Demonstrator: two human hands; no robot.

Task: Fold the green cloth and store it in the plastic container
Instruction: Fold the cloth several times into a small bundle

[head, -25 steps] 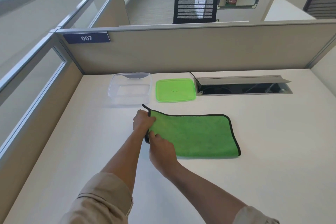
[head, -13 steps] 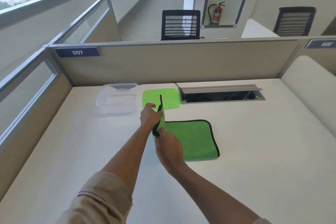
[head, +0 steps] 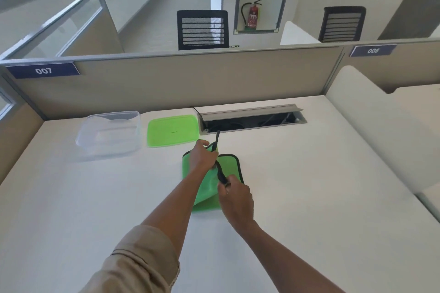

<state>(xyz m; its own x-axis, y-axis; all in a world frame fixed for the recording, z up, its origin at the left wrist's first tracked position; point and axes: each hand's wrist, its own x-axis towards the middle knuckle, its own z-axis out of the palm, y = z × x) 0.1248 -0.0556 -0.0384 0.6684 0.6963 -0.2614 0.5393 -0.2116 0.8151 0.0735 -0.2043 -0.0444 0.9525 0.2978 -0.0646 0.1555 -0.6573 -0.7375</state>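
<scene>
A green cloth [head: 206,194] with black trim lies on the white desk, its left edge lifted and carried over toward the right. My left hand [head: 202,157] grips the far corner of that lifted edge. My right hand [head: 235,195] pinches the near corner. The right edge of the cloth still rests flat on the desk. A clear plastic container [head: 109,134] stands open at the back left, apart from the cloth. Its green lid [head: 172,130] lies flat beside it on the right.
An open cable tray [head: 252,119] is set into the desk behind the cloth. A beige partition [head: 190,81] closes the back of the desk. A low white divider [head: 371,126] bounds the right side.
Both hands have lifted the cloth's left edge and swung it rightward over the rest, so the visible flat part has shrunk. My view has tilted up and shifted right.
</scene>
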